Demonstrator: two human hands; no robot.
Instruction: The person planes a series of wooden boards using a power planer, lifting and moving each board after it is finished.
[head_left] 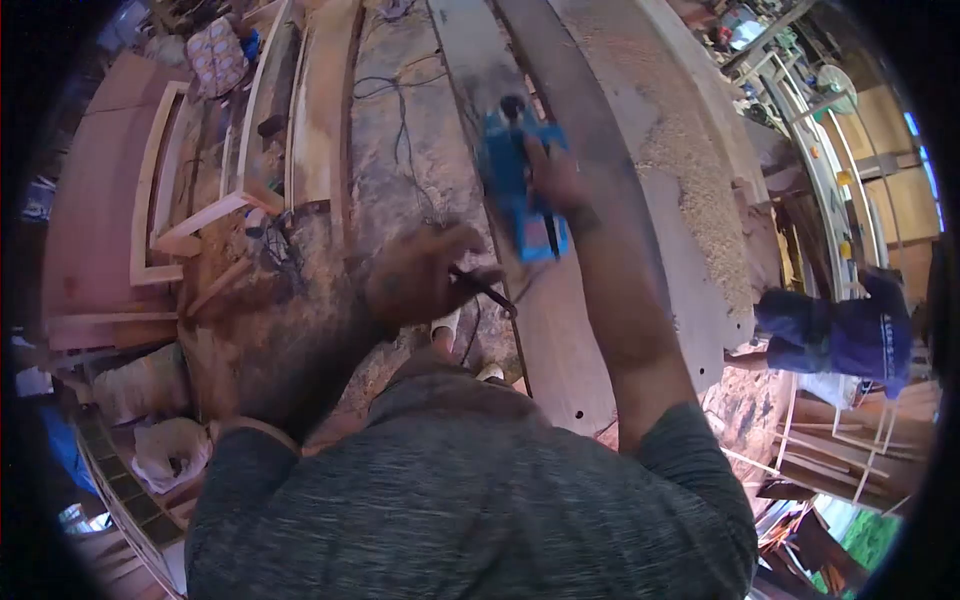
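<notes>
A blue power tool [508,165], blurred by motion, rests on a long wooden board [565,340]. My right hand [558,178] is wrapped round the tool's upper right side. Left of the board, my left hand [425,272] is closed round a thin dark tool [487,290] with a ring-like end pointing right. That end is near the board's left edge. A dark cable [402,125] lies on the dusty ground beyond my left hand.
Wood shavings [700,190] cover the planks at the right. Wooden frames [160,190] lie at the left. Another person [840,335] in dark clothes is at the far right. A white sack [168,450] sits at the lower left.
</notes>
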